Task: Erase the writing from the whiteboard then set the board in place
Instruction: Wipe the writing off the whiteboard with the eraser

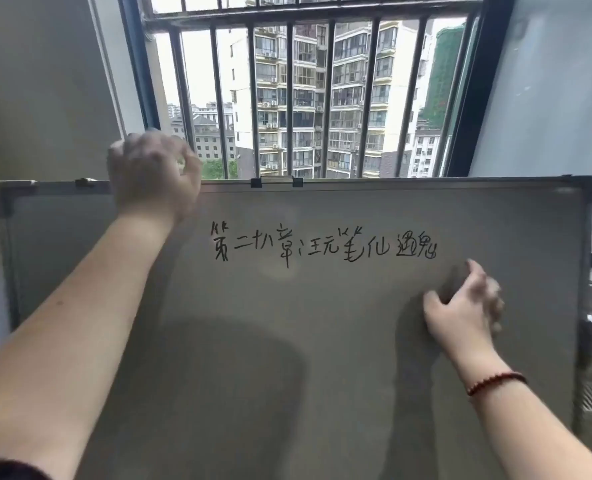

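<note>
A large whiteboard (322, 323) with a grey metal frame stands upright in front of me, below the window. One line of black handwriting (322, 245) runs across its upper middle. My left hand (154, 174) grips the board's top edge near the left. My right hand (464, 306) presses a dark eraser (455, 282) against the board, just below and right of the end of the writing. A red bead bracelet sits on my right wrist.
A second framed board (55, 237) leans behind the first at the left. A barred window (305, 91) with a dark frame rises behind the boards. A pale wall (34, 81) is at the left, a frosted pane (557, 98) and a sill at the right.
</note>
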Available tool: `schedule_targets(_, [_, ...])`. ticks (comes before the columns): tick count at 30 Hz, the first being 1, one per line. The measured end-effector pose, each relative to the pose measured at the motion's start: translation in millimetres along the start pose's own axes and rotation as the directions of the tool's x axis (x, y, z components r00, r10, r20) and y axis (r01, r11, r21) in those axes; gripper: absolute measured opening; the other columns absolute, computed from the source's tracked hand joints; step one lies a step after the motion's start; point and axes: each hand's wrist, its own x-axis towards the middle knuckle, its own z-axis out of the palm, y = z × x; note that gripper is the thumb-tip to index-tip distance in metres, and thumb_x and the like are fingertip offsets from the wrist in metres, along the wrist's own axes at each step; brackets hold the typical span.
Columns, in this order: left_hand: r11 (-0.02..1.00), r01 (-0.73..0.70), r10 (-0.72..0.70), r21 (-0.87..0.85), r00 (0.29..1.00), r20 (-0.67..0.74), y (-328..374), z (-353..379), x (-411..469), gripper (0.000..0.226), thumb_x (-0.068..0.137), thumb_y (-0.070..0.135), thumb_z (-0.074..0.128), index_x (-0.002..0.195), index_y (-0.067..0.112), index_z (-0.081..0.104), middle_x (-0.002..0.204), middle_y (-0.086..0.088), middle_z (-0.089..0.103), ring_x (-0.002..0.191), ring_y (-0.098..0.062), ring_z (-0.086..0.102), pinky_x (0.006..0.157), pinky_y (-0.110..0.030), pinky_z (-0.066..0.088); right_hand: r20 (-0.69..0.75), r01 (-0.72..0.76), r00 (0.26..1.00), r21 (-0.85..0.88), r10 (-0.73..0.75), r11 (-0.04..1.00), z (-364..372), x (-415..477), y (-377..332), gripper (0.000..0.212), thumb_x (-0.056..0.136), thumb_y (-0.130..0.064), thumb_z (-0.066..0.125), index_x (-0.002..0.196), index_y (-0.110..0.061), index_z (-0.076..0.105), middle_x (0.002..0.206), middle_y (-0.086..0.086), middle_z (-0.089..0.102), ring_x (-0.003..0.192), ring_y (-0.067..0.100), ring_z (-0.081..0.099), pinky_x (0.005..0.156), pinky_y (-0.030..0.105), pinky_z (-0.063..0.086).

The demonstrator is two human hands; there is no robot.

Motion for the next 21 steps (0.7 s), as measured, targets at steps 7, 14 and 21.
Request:
schedule_targets(7, [0.949, 0.179, -0.304, 0.261, 0.744, 0.594, -2.9, -2.0, 30.0, 0.06, 0.091, 0.042, 0.02, 0.13, 0.01, 0.053, 0.138, -0.019, 0.051, 0.125, -0.034, 0.047, 0.106, -0.043, 0.03, -0.057, -0.106, 0.992, 0.071, 0.11, 0.992, 12.9, -3.9, 31.9, 0.069, 0.089, -0.033, 0.051, 0.146, -0.008, 0.021, 0.141, 0.036, 0.03, 0.133, 0.047, 0.025, 0.112, 0.046, 0.016])
schedule_targets(14, [0.95, 0.298, -0.228, 0.092, 0.461, 0.857, 1.8, -9.9, 45.6, 0.053, 0.098, 0.022, 0.027, 0.145, -0.004, 0.028, 0.153, -0.02, 0.029, 0.141, -0.03, 0.027, 0.115, -0.041, 0.02, -0.133, -0.015, 0.99, 0.147, 0.035, 0.989, 15.1, 21.8, 29.6, 0.067, 0.083, -0.035, 0.035, 0.147, -0.019, 0.027, 0.147, 0.027, 0.029, 0.137, 0.041, 0.021, 0.112, 0.04, 0.011])
schedule_targets(21, [0.944, 0.328, -0.194, 0.036, 0.461, 0.866, -2.2, -8.7, 43.7, 0.044, 0.097, 0.012, 0.024, 0.131, -0.01, 0.042, 0.144, -0.025, 0.038, 0.135, -0.029, 0.033, 0.111, -0.041, 0.021, -0.307, -0.014, 0.948, 0.231, 0.086, 0.973, 27.5, 27.3, 23.6, 0.055, 0.096, -0.021, 0.047, 0.148, -0.017, 0.03, 0.155, 0.011, 0.031, 0.139, 0.036, 0.028, 0.102, 0.02, 0.015])
